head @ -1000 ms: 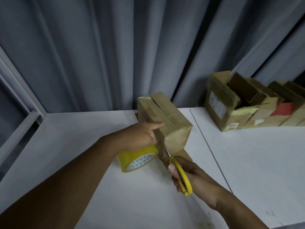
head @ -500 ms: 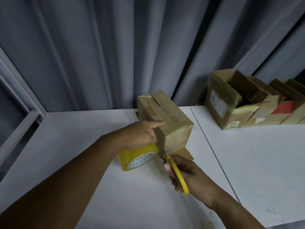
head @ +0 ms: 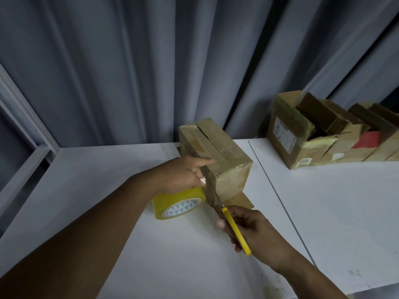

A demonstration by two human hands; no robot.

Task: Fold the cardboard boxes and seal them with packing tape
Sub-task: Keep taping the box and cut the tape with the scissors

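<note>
Left hand [head: 183, 173]: fingers curled over the yellow tape roll [head: 179, 205], thumb stretched flat onto the near top edge of the box [head: 224, 156]. Right hand [head: 257, 231]: fingers wrapped tight round the yellow-handled scissors [head: 235, 229], blades up against the box's near-left corner. Box sits mid-table [head: 86, 190], roll just beside that corner. Open cartons [head: 302, 137] far right, grey curtain [head: 129, 61] behind.

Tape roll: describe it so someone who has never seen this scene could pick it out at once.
On the white table, find the taped cardboard box near the middle. The tape roll sits beside that box's near left edge, under the left hand. It is the only round thing there, yellow, with a white core face printed with small triangles.
</note>
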